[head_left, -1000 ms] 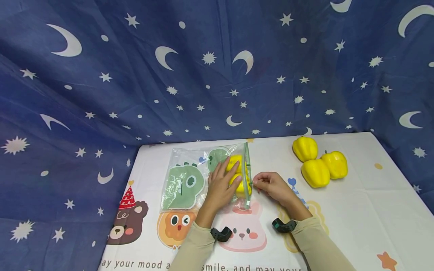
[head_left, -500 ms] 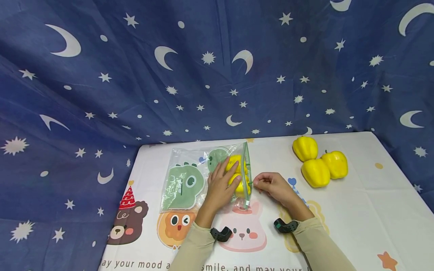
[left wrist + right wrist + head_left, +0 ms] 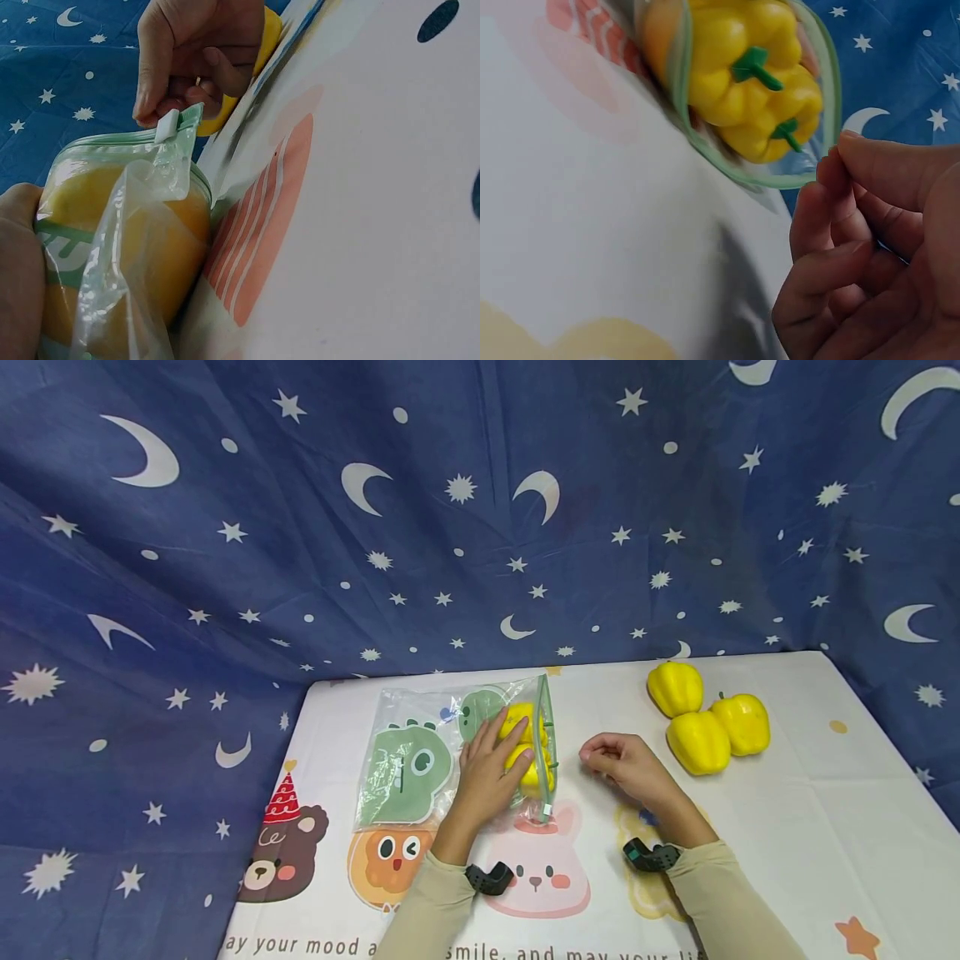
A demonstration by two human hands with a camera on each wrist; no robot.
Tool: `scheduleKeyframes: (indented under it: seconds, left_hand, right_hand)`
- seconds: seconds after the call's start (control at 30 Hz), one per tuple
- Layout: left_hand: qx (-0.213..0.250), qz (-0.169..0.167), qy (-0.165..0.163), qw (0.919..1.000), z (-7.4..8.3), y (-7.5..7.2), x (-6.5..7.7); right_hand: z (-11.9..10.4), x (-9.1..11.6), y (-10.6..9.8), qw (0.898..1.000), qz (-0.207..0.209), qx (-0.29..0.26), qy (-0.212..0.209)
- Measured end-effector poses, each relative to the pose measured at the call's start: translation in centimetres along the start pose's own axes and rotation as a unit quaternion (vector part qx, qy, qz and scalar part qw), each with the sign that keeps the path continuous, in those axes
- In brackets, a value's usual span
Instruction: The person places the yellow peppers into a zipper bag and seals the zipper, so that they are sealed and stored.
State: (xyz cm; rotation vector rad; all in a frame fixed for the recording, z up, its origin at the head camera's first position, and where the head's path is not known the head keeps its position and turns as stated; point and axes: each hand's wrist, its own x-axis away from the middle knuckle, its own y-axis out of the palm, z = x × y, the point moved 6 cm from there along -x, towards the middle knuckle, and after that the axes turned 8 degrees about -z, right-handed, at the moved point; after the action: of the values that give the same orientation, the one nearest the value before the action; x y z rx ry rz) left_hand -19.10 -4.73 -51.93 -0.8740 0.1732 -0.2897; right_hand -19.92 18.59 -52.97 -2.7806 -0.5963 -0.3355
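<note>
One white tabletop (image 3: 817, 860), printed with cartoon animals and lettering, lower part of the head view; blue cloth (image 3: 450, 577) with pale moons and stars, behind and at both sides. Left hand (image 3: 486, 777), lower centre: fingers spread, resting on the bag over its contents. Right hand (image 3: 626, 766), right of centre: fingers curled, thumb meeting the fingertips, apart from the bag, nothing visible in its grip. Clear plastic bag (image 3: 408, 764), centre, lying flat, green-edged mouth gaping rightward, white slider (image 3: 166, 126) at its near end. Inside, two glossy yellow peppers (image 3: 718, 71), green stems (image 3: 763, 73) facing the mouth. Three loose yellow peppers (image 3: 697, 745), touching, right of the frame.
</note>
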Motion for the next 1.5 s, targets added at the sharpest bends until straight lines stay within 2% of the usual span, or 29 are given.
scheduleKeyframes:
  seconds: [0.27,0.4,0.5,0.7,1.1,1.3,1.5]
  left_hand:
    - [-0.002,-0.001,0.0,1.0,0.0,0.0,0.0]
    - [-0.001,0.0,-0.001,1.0,0.0,0.0,0.0]
    - [-0.001,0.0,-0.002,1.0,0.1,0.0,0.0]
    - [-0.001,0.0,-0.001,1.0,0.1,0.0,0.0]
    - [0.001,-0.002,0.002,1.0,0.2,-0.1,0.0]
    - [0.003,-0.005,0.002,1.0,0.2,-0.1,0.0]
    - [-0.001,-0.004,0.0,1.0,0.0,0.0,-0.1]
  right_hand:
    - [-2.0,1.2,-2.2,0.997,0.037,0.066,-0.029]
    - [-3.3,2.0,-3.4,0.991,0.065,0.106,-0.052]
    - [-4.4,2.7,-4.2,0.981,0.093,0.156,-0.072]
    - [-6.6,4.3,-6.0,0.954,0.153,0.238,-0.104]
    - [-8.2,6.9,-9.9,0.911,0.223,0.327,-0.116]
    - [-7.6,8.0,-11.6,0.894,0.225,0.374,-0.104]
    - [-6.4,8.1,-12.7,0.884,0.195,0.423,-0.039]
